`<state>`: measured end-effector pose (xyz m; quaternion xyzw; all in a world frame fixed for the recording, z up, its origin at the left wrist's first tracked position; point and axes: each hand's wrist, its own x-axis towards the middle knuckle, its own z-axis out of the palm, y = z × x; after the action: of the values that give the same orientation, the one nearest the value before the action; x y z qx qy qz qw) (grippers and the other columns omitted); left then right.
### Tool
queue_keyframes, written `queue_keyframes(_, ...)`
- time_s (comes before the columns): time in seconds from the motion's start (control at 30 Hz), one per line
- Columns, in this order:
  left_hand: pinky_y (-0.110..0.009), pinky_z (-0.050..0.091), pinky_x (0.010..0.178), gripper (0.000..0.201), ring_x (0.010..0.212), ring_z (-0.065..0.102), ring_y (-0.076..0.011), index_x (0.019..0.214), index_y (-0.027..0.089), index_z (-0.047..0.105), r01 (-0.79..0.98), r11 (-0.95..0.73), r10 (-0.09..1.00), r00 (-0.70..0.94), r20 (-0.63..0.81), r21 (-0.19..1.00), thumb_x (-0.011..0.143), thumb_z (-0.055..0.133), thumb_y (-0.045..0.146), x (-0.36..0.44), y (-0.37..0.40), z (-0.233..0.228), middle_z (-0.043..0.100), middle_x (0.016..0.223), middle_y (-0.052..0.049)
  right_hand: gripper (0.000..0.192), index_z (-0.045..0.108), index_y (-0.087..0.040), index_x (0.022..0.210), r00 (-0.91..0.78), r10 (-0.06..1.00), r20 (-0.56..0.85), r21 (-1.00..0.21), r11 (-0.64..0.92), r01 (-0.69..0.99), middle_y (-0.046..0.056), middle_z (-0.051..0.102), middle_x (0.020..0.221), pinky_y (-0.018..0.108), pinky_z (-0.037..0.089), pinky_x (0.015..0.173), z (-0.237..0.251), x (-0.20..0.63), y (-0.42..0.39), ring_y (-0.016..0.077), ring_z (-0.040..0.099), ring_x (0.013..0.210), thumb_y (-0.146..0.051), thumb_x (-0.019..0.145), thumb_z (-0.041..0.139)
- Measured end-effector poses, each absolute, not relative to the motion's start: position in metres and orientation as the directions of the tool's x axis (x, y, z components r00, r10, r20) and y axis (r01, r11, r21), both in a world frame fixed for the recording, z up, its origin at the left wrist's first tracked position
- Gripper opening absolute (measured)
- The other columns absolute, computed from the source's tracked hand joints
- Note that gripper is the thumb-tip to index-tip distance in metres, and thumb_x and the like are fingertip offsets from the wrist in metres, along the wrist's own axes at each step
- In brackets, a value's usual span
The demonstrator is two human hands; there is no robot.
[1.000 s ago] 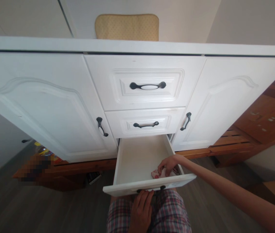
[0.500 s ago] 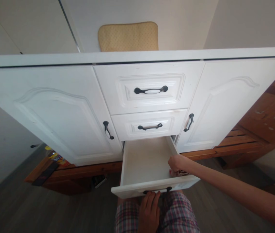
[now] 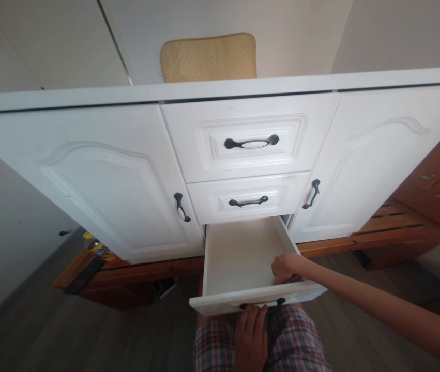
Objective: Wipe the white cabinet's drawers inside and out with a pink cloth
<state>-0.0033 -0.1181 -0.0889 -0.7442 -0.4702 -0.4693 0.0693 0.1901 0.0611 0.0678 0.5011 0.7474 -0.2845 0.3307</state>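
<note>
White cabinet's open drawer, hand-hidden contents.

A yellow dotted cushion leans against the wall on top of the white cabinet. Two closed drawers, the upper drawer and the middle drawer, sit between the left door and the right door. A bottle lies low on wooden slats at the left, above grey flooring. Wooden furniture stands at the right.
</note>
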Motion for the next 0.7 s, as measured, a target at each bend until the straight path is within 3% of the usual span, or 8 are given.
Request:
queue_keyframes(0.17, -0.032, 0.049, 0.11, 0.043, 0.118, 0.069, -0.0178, 0.132, 0.027, 0.076, 0.764, -0.558, 0.624, 0.128, 0.771, 0.324, 0.104, 0.046, 0.016, -0.004, -0.117, -0.09, 0.08, 0.119, -0.001, 0.03, 0.081, -0.02, 0.081, -0.325, 0.511, -0.796, -0.111, 0.404, 0.908, 0.02, 0.081, 0.1, 0.049, 0.061, 0.081, 0.072, 0.148, 0.067, 0.0425, 0.077, 0.105, -0.046, 0.072, 0.073)
queue_keyframes(0.3, -0.032, 0.048, 0.11, 0.042, 0.12, 0.068, -0.0192, 0.132, 0.025, 0.076, 0.77, -0.561, 0.625, 0.155, 0.765, 0.303, 0.104, 0.045, 0.018, -0.005, -0.117, -0.092, 0.08, 0.12, -0.003, 0.041, 0.083, -0.017, 0.091, -0.423, 0.463, -0.779, -0.2, 0.456, 0.867, 0.019, 0.08, 0.1, 0.045, 0.059, 0.075, 0.076, 0.116, 0.07, 0.0384, 0.077, 0.094, -0.053, 0.078, 0.068)
queue_keyframes(0.4, -0.033, 0.048, 0.111, 0.043, 0.12, 0.068, -0.0192, 0.133, 0.026, 0.076, 0.762, -0.569, 0.626, 0.158, 0.763, 0.309, 0.105, 0.045, 0.018, -0.005, -0.118, -0.093, 0.08, 0.121, -0.003, 0.047, 0.082, -0.019, 0.102, -0.531, 0.445, -0.721, -0.351, 0.426, 0.834, 0.012, 0.079, 0.096, 0.037, 0.055, 0.07, 0.08, 0.097, 0.07, 0.03, 0.075, 0.086, -0.059, 0.084, 0.065)
queue_keyframes(0.5, -0.03, 0.045, 0.114, 0.042, 0.119, 0.068, -0.0177, 0.132, 0.027, 0.076, 0.749, -0.569, 0.629, 0.132, 0.766, 0.338, 0.106, 0.044, 0.019, -0.005, -0.117, -0.094, 0.08, 0.119, -0.001, 0.052, 0.079, -0.023, 0.117, -0.646, 0.499, -0.577, -0.553, 0.343, 0.759, 0.007, 0.077, 0.104, 0.031, 0.051, 0.067, 0.077, 0.076, 0.07, 0.0243, 0.071, 0.087, -0.063, 0.086, 0.066)
queue_keyframes(0.6, -0.03, 0.045, 0.114, 0.041, 0.119, 0.068, -0.0176, 0.131, 0.026, 0.077, 0.765, -0.558, 0.633, 0.142, 0.761, 0.321, 0.105, 0.046, 0.018, -0.006, -0.116, -0.095, 0.08, 0.119, -0.001, 0.048, 0.079, -0.02, 0.108, -0.62, 0.57, -0.539, -0.623, 0.226, 0.749, 0.005, 0.073, 0.092, 0.03, 0.048, 0.063, 0.07, 0.05, 0.071, 0.0221, 0.066, 0.08, -0.06, 0.081, 0.076)
queue_keyframes(0.7, -0.033, 0.048, 0.113, 0.042, 0.121, 0.068, -0.0192, 0.131, 0.024, 0.076, 0.786, -0.553, 0.639, 0.188, 0.746, 0.276, 0.103, 0.046, 0.016, -0.008, -0.116, -0.096, 0.079, 0.12, -0.003, 0.036, 0.077, -0.017, 0.088, -0.599, 0.534, -0.596, -0.65, 0.116, 0.751, 0.003, 0.059, 0.066, 0.031, 0.045, 0.055, 0.066, 0.033, 0.073, 0.0196, 0.056, 0.062, -0.052, 0.089, 0.071)
